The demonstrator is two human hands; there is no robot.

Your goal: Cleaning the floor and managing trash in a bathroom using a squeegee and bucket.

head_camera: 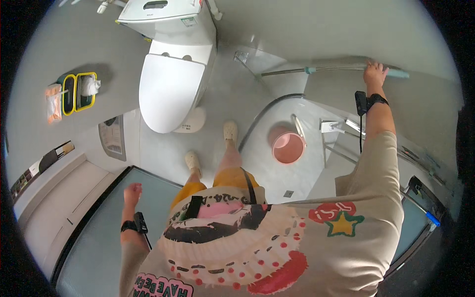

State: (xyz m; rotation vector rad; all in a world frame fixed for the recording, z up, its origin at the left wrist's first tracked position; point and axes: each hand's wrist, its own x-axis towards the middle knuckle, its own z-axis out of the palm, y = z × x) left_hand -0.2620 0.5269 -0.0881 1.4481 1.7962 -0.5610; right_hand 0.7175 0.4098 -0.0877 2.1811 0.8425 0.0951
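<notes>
My right hand (374, 75) is at the wall on the right, its fingers curled over the long metal pole (336, 68) of a cleaning tool. The pole has a pale teal grip (397, 73) just past my hand and a teal joint (310, 70) partway along. It slants down towards the floor by the drain, where its foot end is hard to make out. My left hand (133, 193) hangs empty at my side, fingers loosely bent, above a frosted glass door panel (107, 222).
A white toilet (172, 92) with its lid down stands ahead. A pink bucket (288, 148) sits behind a dark curved floor strip (261, 115). Left, a yellow-rimmed wall holder (76, 92) contains tissue. A metal bracket (330, 127) and a blue-ended pole (426, 215) are at right.
</notes>
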